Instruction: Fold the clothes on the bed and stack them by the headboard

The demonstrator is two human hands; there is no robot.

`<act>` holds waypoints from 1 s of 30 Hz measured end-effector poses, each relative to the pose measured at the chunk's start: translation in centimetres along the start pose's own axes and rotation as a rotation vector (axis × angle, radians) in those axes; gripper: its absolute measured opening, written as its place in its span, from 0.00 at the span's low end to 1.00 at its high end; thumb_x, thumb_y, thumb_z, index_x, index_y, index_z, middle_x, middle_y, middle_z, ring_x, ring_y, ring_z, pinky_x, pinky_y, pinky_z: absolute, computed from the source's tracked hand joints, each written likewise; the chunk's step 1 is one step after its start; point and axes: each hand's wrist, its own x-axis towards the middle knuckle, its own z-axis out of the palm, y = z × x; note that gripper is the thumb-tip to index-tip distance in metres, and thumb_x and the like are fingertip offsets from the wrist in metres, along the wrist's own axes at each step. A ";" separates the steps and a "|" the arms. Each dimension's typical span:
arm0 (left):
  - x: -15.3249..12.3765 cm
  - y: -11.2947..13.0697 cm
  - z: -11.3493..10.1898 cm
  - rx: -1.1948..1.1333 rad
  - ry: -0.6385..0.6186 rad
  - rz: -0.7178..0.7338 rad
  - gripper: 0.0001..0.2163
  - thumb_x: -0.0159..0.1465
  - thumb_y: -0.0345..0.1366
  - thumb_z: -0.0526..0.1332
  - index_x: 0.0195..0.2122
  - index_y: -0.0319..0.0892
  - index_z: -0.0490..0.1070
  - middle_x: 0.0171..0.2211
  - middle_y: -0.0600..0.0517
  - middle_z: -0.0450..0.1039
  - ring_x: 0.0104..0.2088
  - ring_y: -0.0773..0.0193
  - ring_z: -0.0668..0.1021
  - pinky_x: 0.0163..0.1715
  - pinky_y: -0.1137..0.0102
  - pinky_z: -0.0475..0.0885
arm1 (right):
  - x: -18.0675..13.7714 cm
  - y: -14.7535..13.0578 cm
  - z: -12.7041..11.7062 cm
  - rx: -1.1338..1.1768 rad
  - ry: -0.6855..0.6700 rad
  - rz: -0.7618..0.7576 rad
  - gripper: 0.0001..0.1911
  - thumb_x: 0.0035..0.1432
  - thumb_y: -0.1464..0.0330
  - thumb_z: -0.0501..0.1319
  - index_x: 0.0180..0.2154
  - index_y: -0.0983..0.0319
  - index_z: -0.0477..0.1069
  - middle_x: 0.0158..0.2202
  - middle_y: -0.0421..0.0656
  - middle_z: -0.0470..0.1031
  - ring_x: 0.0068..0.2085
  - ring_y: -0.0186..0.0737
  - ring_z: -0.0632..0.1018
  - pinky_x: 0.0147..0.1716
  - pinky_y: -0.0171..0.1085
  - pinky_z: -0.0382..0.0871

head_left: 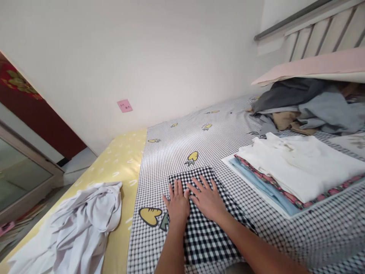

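A black-and-white checked cloth (211, 239), folded into a long flat rectangle, lies on the bed in front of me. My left hand (177, 201) rests palm down on its left part, fingers spread. Beside it my right hand (208, 198) presses flat on the cloth, fingers stretched out and apart. The two thumbs nearly meet. What kind of garment the cloth is, I cannot tell. To the right sits a stack of folded clothes, with a white shirt (302, 160) on top, a floral piece (288, 196) and a light blue piece (265, 190) below.
A crumpled pale grey cloth (85, 220) lies on the yellow edge of the bedsheet (121, 152). At the back right, dark and grey clothes (313, 99) are heaped under a pink panel (319, 67). A white wall (171, 68) with a pink note (124, 105) runs behind the bed.
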 end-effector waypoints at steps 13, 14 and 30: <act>6.0 -1.6 -0.3 -0.100 -0.046 -0.046 0.30 0.73 0.50 0.34 0.74 0.50 0.46 0.76 0.56 0.37 0.75 0.45 0.42 0.68 0.32 0.40 | 0.2 0.4 0.5 0.067 -0.006 0.001 0.30 0.72 0.50 0.39 0.71 0.42 0.54 0.75 0.33 0.48 0.75 0.55 0.44 0.70 0.67 0.35; 5.9 -1.5 -0.3 -0.095 -0.043 -0.052 0.30 0.72 0.50 0.34 0.74 0.50 0.46 0.76 0.55 0.37 0.75 0.46 0.42 0.69 0.33 0.40 | 0.2 0.4 0.5 0.069 -0.005 0.006 0.30 0.72 0.50 0.39 0.71 0.42 0.54 0.75 0.33 0.48 0.75 0.55 0.44 0.70 0.67 0.35; -1.0 -2.1 0.8 0.104 0.137 -0.095 0.30 0.73 0.49 0.39 0.73 0.43 0.47 0.74 0.45 0.49 0.73 0.44 0.53 0.69 0.40 0.51 | 0.8 -0.9 0.4 -0.054 0.030 0.078 0.30 0.72 0.54 0.44 0.71 0.48 0.54 0.75 0.39 0.48 0.75 0.57 0.46 0.69 0.67 0.33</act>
